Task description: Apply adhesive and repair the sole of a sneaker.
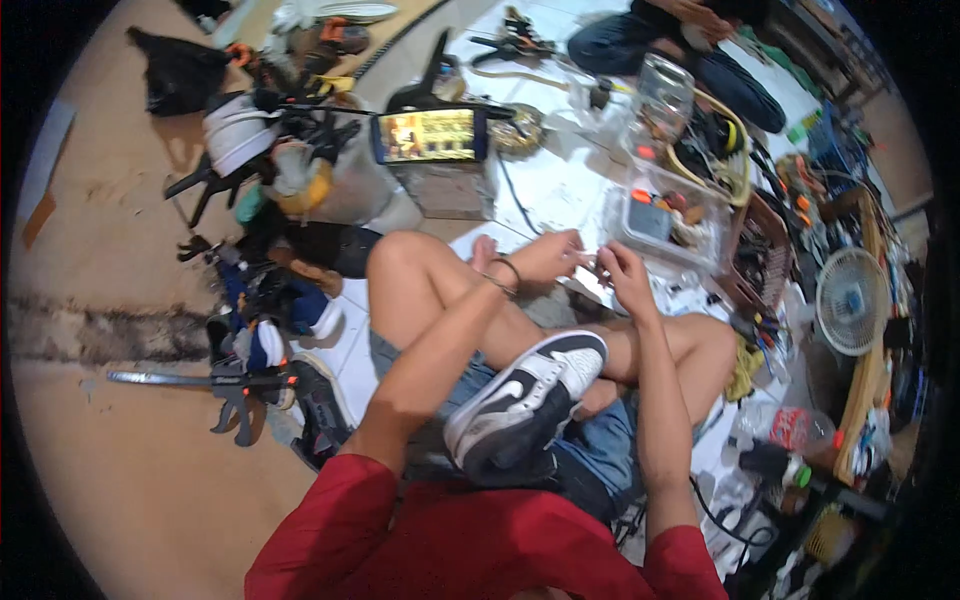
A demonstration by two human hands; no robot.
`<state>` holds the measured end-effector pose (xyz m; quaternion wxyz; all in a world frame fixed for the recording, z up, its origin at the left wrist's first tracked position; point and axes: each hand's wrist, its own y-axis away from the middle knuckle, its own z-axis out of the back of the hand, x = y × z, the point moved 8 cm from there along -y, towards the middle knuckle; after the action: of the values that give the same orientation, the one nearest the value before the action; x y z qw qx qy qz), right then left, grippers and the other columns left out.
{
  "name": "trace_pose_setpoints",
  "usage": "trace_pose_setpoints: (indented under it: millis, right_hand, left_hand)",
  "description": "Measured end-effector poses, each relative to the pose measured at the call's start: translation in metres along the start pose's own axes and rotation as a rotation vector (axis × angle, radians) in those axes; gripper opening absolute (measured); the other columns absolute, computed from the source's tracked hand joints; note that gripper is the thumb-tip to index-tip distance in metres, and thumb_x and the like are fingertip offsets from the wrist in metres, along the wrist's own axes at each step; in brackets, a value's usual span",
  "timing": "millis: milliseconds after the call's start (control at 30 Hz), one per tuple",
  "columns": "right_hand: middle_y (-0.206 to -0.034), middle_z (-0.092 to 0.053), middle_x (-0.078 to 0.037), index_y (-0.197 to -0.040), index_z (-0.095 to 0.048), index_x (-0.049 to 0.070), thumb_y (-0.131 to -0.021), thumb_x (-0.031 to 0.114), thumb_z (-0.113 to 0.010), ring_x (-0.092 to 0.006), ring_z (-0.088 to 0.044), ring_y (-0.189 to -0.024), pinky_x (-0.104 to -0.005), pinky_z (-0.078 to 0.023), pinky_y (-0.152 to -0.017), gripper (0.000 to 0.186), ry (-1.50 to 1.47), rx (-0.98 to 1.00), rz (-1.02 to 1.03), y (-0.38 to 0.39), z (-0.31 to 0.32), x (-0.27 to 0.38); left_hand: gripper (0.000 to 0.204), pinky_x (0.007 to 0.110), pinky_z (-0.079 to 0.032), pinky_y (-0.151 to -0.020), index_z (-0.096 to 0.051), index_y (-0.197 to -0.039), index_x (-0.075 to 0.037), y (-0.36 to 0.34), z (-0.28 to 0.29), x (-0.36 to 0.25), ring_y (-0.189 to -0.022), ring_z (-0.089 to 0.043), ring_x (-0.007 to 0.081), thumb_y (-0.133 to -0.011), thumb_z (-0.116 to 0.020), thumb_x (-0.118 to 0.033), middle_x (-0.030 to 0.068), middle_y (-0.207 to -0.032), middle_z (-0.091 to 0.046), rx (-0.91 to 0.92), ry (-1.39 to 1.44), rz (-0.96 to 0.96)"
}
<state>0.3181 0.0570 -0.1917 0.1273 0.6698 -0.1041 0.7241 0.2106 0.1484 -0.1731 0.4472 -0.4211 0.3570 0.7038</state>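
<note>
Both my arms reach forward past my crossed legs. My left hand (548,256), with a dark band at the wrist, has its fingers pinched together. Close by on the right, my right hand (624,274) is closed in a similar pinch. Something small and pale seems to lie between the fingertips, too small and blurred to name. A black and white sneaker (530,392) rests tilted in my lap, sole edge toward the right, touched by neither hand.
A lit phone (430,136) leans on a block (447,192) ahead. Right of my hands are a clear plastic box (665,222) of small parts, a brown basket (758,262) and a fan (851,300). Shoes and a bar clamp (235,382) lie left. Another person (690,50) sits opposite.
</note>
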Motion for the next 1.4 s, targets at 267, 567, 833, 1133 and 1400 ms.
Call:
trace_pose_setpoints:
  millis: [267,567,833,1133,1400]
  right_hand:
    - [-0.072,-0.059,-0.002,-0.089,-0.056,0.007,-0.1,0.031,-0.047,-0.0094,-0.056,-0.061,-0.0228,-0.044,-0.053,0.028,-0.204,0.063,-0.224,0.005,-0.009,0.007]
    - [-0.078,-0.059,-0.007,-0.09,-0.055,0.005,-0.099,0.031,-0.047,-0.0165,-0.059,-0.07,-0.0297,-0.047,-0.062,0.029,-0.555,0.085,-0.203,0.005,-0.005,0.015]
    - [-0.081,-0.06,-0.007,-0.089,-0.054,0.006,-0.098,0.03,-0.051,-0.0196,-0.059,-0.072,-0.0339,-0.048,-0.062,0.026,-0.647,0.026,-0.252,0.009,-0.002,0.011]
    - [-0.066,-0.052,-0.007,-0.071,-0.051,0.006,-0.097,0.048,-0.048,-0.0218,-0.056,-0.066,-0.0366,-0.047,-0.064,0.049,-0.713,0.253,-0.181,0.016,-0.015,0.011]
    - [-0.065,-0.053,-0.007,-0.074,-0.051,0.006,-0.094,0.049,-0.052,-0.0223,-0.057,-0.065,-0.0381,-0.048,-0.065,0.048,-0.693,0.253,-0.171,0.019,-0.015,0.014]
  left_hand:
    - [0.027,0.042,-0.045,-0.067,-0.058,-0.099,0.0,0.014,0.013,-0.028,-0.073,-0.06,0.0373,-0.093,-0.058,-0.026,0.0222,-0.078,-0.061,-0.119,-0.153,-0.153]
    - [0.024,0.033,-0.042,-0.059,-0.058,-0.101,-0.001,0.011,0.014,-0.043,-0.062,-0.049,0.0178,-0.093,-0.059,-0.023,0.0132,-0.068,-0.056,-0.1,-0.051,-0.171]
    - [0.023,0.028,-0.04,-0.055,-0.061,-0.101,-0.001,0.008,0.01,-0.037,-0.06,-0.046,0.0104,-0.093,-0.06,-0.023,0.0065,-0.065,-0.054,-0.085,0.052,-0.198]
    - [0.025,0.03,-0.048,-0.068,-0.06,-0.103,0.001,0.016,-0.002,-0.052,-0.072,-0.058,0.0134,-0.098,-0.054,-0.022,0.0097,-0.08,-0.065,0.007,0.183,-0.312]
    - [0.024,0.031,-0.05,-0.069,-0.058,-0.104,0.001,0.022,-0.009,-0.058,-0.074,-0.065,0.0169,-0.099,-0.051,-0.022,0.0119,-0.081,-0.066,0.044,0.228,-0.304]
